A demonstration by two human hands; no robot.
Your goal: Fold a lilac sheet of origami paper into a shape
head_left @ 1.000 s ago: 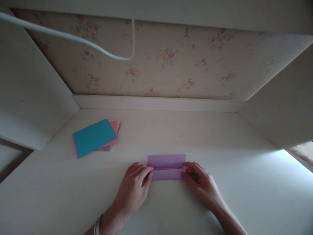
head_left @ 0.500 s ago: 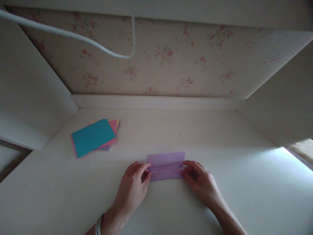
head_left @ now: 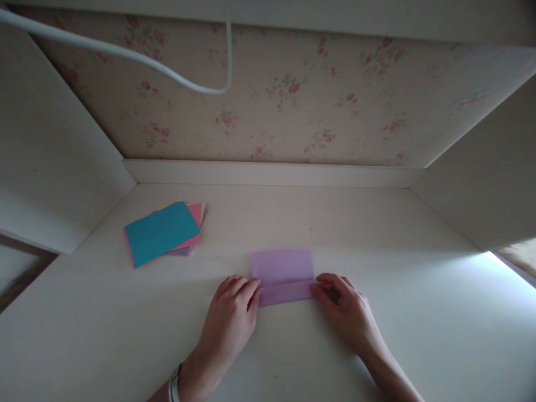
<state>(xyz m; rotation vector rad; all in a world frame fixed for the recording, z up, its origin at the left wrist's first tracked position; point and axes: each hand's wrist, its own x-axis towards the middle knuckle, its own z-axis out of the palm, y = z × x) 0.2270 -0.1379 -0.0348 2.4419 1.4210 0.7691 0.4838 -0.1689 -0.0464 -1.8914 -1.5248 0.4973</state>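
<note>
A light purple sheet of paper (head_left: 282, 267) lies on the white desk (head_left: 268, 346), partly folded, with its far flap tilted up. My left hand (head_left: 232, 318) pinches the sheet's left end at the crease with curled fingers. My right hand (head_left: 345, 312) pinches the right end at the same crease. A bracelet shows on my left wrist.
A stack of coloured paper sheets (head_left: 161, 231), teal on top over pink, yellow and purple, lies at the desk's back left. Side panels close the desk in left and right. A floral wall stands behind, with a white cable (head_left: 125, 56) hanging across it.
The purple sheet's far flap has lifted and opened away from me, so it looks taller. Both hands stay at the crease ends, barely shifted.
</note>
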